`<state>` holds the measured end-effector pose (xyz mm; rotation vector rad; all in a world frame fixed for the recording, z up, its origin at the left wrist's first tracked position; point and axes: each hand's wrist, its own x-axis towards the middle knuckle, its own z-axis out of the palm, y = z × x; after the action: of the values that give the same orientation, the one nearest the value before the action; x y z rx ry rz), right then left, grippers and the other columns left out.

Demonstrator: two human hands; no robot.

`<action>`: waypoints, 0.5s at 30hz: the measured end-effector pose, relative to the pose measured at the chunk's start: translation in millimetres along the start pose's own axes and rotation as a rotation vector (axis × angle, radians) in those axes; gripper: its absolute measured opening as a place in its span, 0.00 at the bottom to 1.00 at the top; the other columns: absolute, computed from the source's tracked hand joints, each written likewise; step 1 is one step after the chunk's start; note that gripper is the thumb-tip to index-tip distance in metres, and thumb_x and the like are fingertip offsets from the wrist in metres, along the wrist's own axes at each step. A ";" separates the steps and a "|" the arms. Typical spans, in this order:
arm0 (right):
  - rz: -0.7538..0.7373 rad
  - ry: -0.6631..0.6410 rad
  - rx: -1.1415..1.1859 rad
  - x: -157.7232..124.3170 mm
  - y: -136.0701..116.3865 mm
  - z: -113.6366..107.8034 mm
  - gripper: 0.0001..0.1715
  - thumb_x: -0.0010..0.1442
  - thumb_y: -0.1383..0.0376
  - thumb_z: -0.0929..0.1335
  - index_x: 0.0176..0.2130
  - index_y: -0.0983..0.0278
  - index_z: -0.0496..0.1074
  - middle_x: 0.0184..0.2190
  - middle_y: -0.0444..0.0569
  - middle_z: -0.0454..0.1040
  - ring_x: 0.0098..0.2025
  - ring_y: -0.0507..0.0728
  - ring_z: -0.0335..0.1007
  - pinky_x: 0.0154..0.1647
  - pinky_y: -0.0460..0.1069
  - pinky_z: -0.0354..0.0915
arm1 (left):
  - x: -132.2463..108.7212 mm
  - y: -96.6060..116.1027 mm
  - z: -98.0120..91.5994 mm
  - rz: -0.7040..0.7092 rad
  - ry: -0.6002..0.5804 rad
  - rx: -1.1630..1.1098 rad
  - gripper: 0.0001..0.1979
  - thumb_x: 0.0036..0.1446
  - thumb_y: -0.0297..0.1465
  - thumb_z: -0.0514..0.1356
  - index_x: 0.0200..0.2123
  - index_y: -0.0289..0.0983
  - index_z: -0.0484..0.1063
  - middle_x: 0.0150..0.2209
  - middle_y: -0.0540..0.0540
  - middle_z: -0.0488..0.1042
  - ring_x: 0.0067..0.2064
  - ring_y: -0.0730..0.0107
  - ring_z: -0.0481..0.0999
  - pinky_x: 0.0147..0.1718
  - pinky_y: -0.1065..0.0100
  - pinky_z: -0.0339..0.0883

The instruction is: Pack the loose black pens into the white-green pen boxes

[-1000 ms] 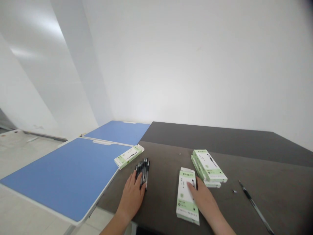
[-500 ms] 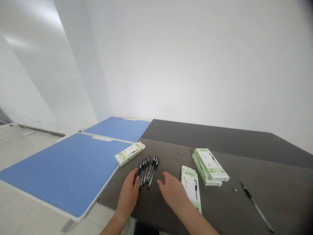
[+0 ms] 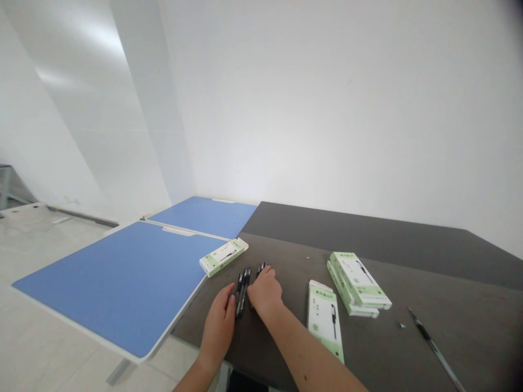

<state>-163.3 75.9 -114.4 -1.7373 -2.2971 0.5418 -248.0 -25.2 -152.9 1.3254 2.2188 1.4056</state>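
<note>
Several black-capped gel pens (image 3: 243,291) lie side by side on the dark table. My left hand (image 3: 219,321) rests along their left side, thumb and forefinger a little apart, its other fingers hidden. From the right, my right hand (image 3: 266,289) has its fingers closed over a few of the pens, whose dark ends stick out past the fingertips. Right of that forearm lies a green-and-white pen box (image 3: 326,318) with its far end flap raised. Another such box (image 3: 224,256) lies beyond the pens at the left, its flap also open.
Two stacked pen boxes (image 3: 359,280) lie to the right. Near the right edge is an uncapped pen (image 3: 433,345), with a small scrap (image 3: 401,325) beside it. A blue-topped table (image 3: 118,288) adjoins the dark table (image 3: 294,348) on the left.
My right hand has moved left and forward onto the pens and closed on some of them. The pens now lie in two groups. My left hand stays beside them.
</note>
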 end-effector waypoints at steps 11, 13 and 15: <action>0.030 -0.040 -0.092 4.6 14.8 2.4 0.19 0.64 0.62 0.67 0.53 0.68 0.67 0.49 0.54 0.71 0.44 0.57 0.73 0.43 0.55 0.71 | 0.4 -1.4 1.0 -0.027 0.000 -0.037 0.22 0.59 0.36 0.48 0.50 0.31 0.71 0.52 0.35 0.73 0.55 0.52 0.71 0.58 0.49 0.60; 0.031 -0.046 -0.105 4.4 15.0 1.9 0.19 0.64 0.62 0.67 0.53 0.68 0.67 0.49 0.54 0.71 0.44 0.58 0.73 0.43 0.55 0.71 | 0.8 -1.6 0.8 -0.027 -0.002 -0.037 0.22 0.59 0.36 0.49 0.50 0.31 0.71 0.52 0.35 0.73 0.55 0.52 0.71 0.58 0.49 0.60; 0.023 -0.054 -0.115 4.7 15.8 0.7 0.19 0.64 0.62 0.67 0.53 0.68 0.67 0.49 0.54 0.72 0.44 0.58 0.73 0.44 0.55 0.71 | 1.0 -1.8 0.8 -0.029 -0.001 -0.037 0.22 0.58 0.36 0.49 0.50 0.31 0.71 0.51 0.35 0.73 0.55 0.52 0.71 0.57 0.49 0.60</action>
<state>-151.0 84.0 -121.8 -1.8243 -2.3920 0.4754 -249.1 -24.2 -154.4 1.2759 2.1920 1.4282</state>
